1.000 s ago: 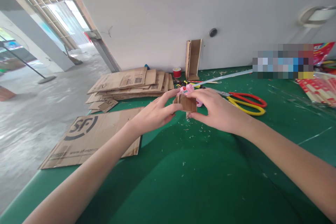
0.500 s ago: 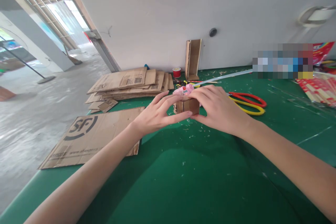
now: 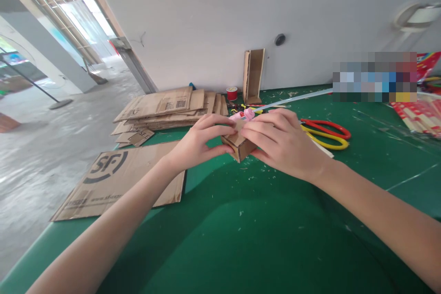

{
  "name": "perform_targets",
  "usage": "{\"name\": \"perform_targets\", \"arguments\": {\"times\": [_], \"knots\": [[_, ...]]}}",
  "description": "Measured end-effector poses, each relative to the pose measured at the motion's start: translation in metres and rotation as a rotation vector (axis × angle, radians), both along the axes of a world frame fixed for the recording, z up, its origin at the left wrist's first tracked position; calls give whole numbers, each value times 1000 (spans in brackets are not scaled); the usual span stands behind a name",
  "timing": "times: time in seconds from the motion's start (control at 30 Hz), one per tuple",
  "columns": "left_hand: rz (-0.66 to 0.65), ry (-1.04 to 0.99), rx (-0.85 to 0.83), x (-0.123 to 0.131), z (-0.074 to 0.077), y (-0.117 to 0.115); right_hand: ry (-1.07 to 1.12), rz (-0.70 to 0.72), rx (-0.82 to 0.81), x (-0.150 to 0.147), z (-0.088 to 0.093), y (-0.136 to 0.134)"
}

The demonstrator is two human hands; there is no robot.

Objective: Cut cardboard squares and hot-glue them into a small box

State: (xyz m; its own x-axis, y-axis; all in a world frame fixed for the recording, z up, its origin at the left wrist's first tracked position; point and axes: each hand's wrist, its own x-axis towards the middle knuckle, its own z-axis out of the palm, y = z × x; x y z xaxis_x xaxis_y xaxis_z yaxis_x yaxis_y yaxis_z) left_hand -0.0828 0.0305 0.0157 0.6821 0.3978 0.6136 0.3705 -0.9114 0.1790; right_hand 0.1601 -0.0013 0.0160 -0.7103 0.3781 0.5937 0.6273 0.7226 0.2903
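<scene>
A small cardboard box (image 3: 240, 146) is held between both hands above the green table, one corner turned toward me. My left hand (image 3: 203, 140) grips its left side, fingertips on the top and thumb low on the side. My right hand (image 3: 280, 142) grips the right side the same way, with the fingers over the top face. Just behind the box, partly hidden by it and the fingers, lies a pink glue gun (image 3: 246, 114) with a long clear glue stick (image 3: 292, 99) running out to the right.
Scissors (image 3: 330, 138) with red and yellow handles lie right of my right hand. A cardboard stack (image 3: 161, 105), a red spool (image 3: 232, 93) and an upright cardboard channel (image 3: 254, 76) stand near the wall. A flat printed cardboard sheet (image 3: 138, 174) lies left. Red packets (image 3: 416, 115) lie far right.
The box has turned so that a corner faces me and its top shows more. Both hands have shifted their grip with it, and the left hand's fingers have drawn closer together.
</scene>
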Motion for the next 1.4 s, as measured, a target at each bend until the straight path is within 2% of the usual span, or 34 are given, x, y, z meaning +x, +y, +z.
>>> {"name": "perform_targets", "arguments": {"times": [0.17,0.23,0.4,0.57,0.77,0.9,1.13,1.3,1.4], "knots": [[34,78,-14,-1,3,-2,-46,20,-38,-1,-3,-1],[64,93,-31,-1,4,-4,-47,-19,-37,-3,-4,-2],[122,115,-189,3,9,-10,-90,-104,-52,-10,-7,-5],[59,33,-346,5,7,-9,-10,-50,-71,-9,-8,-4],[-2,-64,-553,0,3,-3,140,-87,-88,-4,-4,-1],[-72,-60,-564,-3,4,-1,129,-44,-86,-2,-3,0],[-105,-60,-553,-2,3,-2,190,4,-104,-1,-8,2],[-64,-91,-579,-2,-2,-2,277,35,-232,-7,-10,-2],[-36,-92,-538,-3,-4,0,328,40,-322,-8,-10,-4]]}}
